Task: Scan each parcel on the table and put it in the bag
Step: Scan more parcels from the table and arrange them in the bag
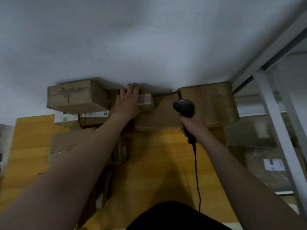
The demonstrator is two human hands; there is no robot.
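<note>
While the right hand (192, 124) grips a black corded handheld scanner (183, 107) upright, the other arm stretches forward, the left hand (128, 103) spread over and clasping a small brown cardboard parcel (146, 101) with a pink-and-white label, which sits against the wall at the far edge of the yellow wooden table (157, 163).

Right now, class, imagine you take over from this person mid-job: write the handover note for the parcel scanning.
Left hand: on the small parcel, fingers curled over its far edge.
Right hand: grips the scanner, its head toward the parcels.
Things: more boxes, among them the printed box and the large box, sit at the far end of the yellow table. The bag is out of view.
Done: cannot tell how many are bagged.
Left: scan the small parcel, bag it, then do the rest.
</note>
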